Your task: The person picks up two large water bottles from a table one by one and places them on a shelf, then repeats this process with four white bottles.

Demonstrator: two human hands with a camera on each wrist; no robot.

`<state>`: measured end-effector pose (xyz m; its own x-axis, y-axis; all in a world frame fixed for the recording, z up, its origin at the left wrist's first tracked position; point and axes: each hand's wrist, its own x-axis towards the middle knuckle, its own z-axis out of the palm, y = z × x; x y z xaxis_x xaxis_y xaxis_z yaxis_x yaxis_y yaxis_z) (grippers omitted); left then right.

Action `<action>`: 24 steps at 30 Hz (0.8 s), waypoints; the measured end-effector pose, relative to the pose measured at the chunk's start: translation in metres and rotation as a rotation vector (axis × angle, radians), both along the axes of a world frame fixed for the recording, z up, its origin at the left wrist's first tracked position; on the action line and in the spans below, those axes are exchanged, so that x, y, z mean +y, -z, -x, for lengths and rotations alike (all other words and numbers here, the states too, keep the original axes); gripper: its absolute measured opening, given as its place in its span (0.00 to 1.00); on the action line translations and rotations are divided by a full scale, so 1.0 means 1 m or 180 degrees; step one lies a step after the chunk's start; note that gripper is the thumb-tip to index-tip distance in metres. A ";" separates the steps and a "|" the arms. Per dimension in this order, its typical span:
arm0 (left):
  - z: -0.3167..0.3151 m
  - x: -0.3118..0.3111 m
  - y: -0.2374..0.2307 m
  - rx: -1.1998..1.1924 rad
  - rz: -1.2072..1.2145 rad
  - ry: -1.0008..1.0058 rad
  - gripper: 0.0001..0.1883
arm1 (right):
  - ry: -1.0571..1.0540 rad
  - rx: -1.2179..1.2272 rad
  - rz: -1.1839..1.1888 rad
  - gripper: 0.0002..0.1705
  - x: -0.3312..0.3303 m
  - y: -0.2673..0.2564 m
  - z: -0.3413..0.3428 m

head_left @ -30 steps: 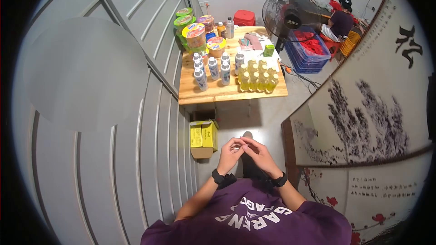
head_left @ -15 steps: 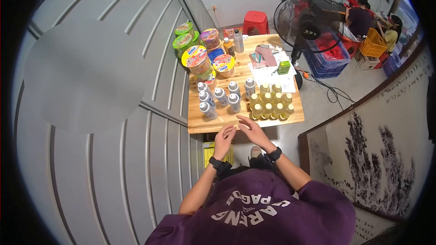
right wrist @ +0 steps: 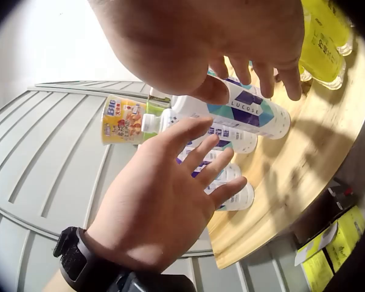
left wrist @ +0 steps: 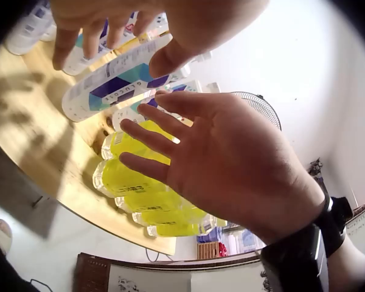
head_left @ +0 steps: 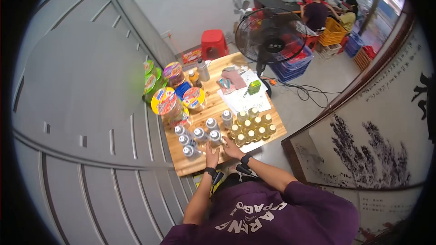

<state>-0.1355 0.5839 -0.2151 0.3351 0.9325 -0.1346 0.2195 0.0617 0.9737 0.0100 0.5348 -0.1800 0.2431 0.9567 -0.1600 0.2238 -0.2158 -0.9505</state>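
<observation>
Both hands are at the table's near edge, at either side of a white glucose bottle. The left hand has its fingers spread; in the left wrist view it hangs over the labelled bottle. Facing it is the right hand, also with spread fingers, its palm visible there. The right wrist view shows the bottle between the hands; whether fingers touch it, I cannot tell. Several white bottles stand close by, and yellow-liquid bottles are grouped at the right.
The wooden table also bears instant noodle tubs, a blue item, papers with a cloth and a green box. Behind are a standing fan, red stool and two seated people. A folding screen stands right.
From nearly touching in front of the body, the hands have moved forward to the table and the front white bottle. The head view has shifted and turned, showing more of the room behind.
</observation>
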 end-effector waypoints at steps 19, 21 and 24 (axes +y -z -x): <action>0.000 0.029 -0.010 -0.0474 0.0332 0.0439 0.32 | 0.0367 0.0045 -0.0401 0.35 0.033 0.002 0.016; 0.006 0.032 -0.021 -0.0611 0.0475 0.0567 0.30 | 0.0322 0.0014 -0.0302 0.34 0.030 -0.005 0.017; 0.013 0.029 -0.052 -0.0575 0.0537 0.0692 0.29 | 0.0170 -0.0116 -0.0179 0.32 0.019 -0.044 0.016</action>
